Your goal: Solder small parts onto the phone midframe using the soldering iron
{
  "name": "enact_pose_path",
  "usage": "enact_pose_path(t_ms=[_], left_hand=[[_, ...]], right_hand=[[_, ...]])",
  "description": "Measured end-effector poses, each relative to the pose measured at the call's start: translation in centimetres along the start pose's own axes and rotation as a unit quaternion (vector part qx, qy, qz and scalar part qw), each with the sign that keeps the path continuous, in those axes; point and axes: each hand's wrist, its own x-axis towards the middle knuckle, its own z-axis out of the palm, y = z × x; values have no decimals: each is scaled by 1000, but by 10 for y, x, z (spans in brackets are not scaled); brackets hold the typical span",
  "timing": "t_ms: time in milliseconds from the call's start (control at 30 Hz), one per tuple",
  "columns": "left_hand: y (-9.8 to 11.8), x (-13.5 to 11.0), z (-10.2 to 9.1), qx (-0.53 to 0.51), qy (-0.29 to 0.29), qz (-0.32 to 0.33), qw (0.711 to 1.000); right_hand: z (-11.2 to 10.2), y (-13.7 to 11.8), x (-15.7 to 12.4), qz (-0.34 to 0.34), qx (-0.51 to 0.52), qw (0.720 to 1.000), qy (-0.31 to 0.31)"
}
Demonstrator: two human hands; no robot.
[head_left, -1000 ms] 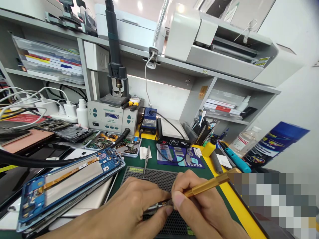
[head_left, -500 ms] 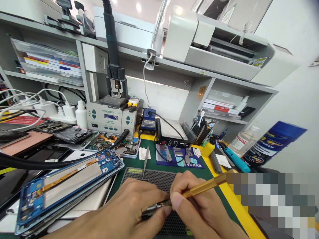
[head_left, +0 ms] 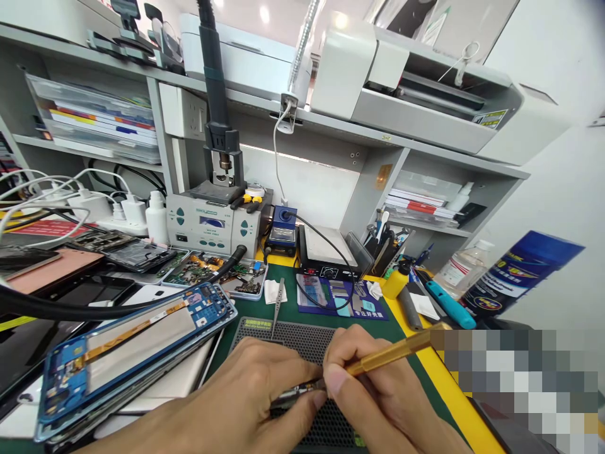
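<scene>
My right hand [head_left: 378, 394] is closed in a pinch round a gold-coloured tool [head_left: 394, 355] whose handle slants up to the right. My left hand [head_left: 246, 397] is closed beside it, its thumb and fingers gripping a small dark metal part [head_left: 295, 394] where the tool's tip ends. Both hands hover over a black honeycomb work mat [head_left: 302, 337] on a green bench mat. What the tip touches is hidden by my fingers.
An opened blue phone frame [head_left: 132, 340] lies on a stack of phones at the left. Behind are tweezers [head_left: 278, 299], a tray of circuit parts [head_left: 212, 271], a hot-air station [head_left: 212, 227], a small hot plate [head_left: 326, 249], bottles and shelving. A blurred patch covers the lower right.
Both hands keep their grip and stay almost still; only the view shifts slightly.
</scene>
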Motion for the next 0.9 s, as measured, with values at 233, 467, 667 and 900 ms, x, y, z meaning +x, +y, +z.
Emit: enact_pose_path(t_ms=[233,467,667,900], left_hand=[[-1,-1,0,3,9,3,1000],[1,0,0,1,9,4,1000],[3,1,0,-9,57,7,998],[2,4,6,-20,69,2,997]], right_hand=[[-6,-17,3,-1,-32,999,-2],[-5,-6,1,-23,-9,1000,-1],[-11,-7,-1,37,36,998,40],[-16,-9,1,51,-9,997,57]])
